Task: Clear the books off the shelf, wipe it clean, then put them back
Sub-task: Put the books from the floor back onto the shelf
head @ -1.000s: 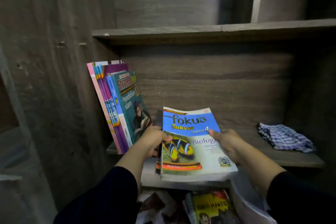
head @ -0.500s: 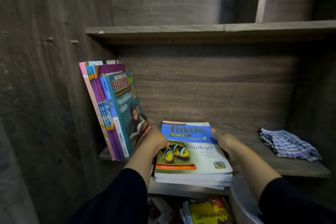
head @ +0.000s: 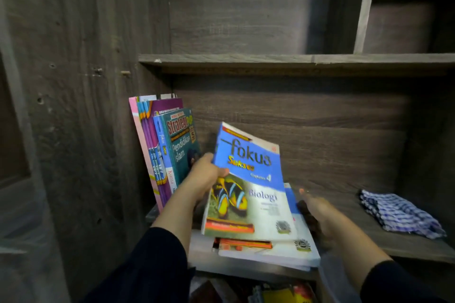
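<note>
My left hand [head: 205, 176] grips the left edge of a blue Fokus Biologi book [head: 248, 184] and tilts it up off a small flat stack of books [head: 295, 251] on the wooden shelf [head: 406, 248]. My right hand [head: 317, 214] rests on the right side of that flat stack, fingers curled against it. Several books [head: 167, 150] stand leaning against the shelf's left wall, a green Strategi Pendidikan Islam book at the front. A blue checked cloth [head: 398, 214] lies crumpled on the right of the shelf.
An upper shelf board [head: 295, 59] runs above the books. The cabinet side wall [head: 86, 106] closes in the left. Below the shelf's front edge, more books with a yellow cover [head: 285, 295] show on a lower level.
The stack was set flat on the shelf. Since then my left hand has lifted the top Biologi book and tilted it upright, while my right hand stays by the remaining stack.
</note>
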The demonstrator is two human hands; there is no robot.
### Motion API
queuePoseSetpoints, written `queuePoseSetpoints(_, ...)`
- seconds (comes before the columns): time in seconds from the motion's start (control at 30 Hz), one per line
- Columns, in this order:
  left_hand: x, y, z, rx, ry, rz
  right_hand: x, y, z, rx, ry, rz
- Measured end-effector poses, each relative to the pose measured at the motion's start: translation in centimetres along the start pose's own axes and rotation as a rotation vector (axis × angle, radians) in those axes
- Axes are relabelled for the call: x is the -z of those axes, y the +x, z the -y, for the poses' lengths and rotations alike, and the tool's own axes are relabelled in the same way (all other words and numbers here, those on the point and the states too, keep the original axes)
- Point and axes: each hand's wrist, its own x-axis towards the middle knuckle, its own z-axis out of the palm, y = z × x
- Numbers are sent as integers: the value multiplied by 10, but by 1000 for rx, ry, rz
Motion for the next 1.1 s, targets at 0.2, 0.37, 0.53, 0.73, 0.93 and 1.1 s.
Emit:
queuePoseSetpoints(0.2,25,-12,-3,-121,389,-499,-2,-5,-1,-27,22,40)
queuePoseSetpoints(0.37,5,-15,20,-47,572,-609,-4,-8,1,-9,-6,39)
queuePoseSetpoints(0.53,0,-16,24,-14,579,-626,-2,-9,1,-19,-55,48)
queuePoseSetpoints(0.73,-7,-27,28,-80,556,-698,0,-8,1,-13,-73,67)
queuePoseSetpoints(0.93,0,-31,32,-303,757,-678,1,-9,1,-17,-75,75)
queuePoseSetpoints(1.1,-4,-28,32,-674,1392,-426,0,-6,-1,-23,-51,62)
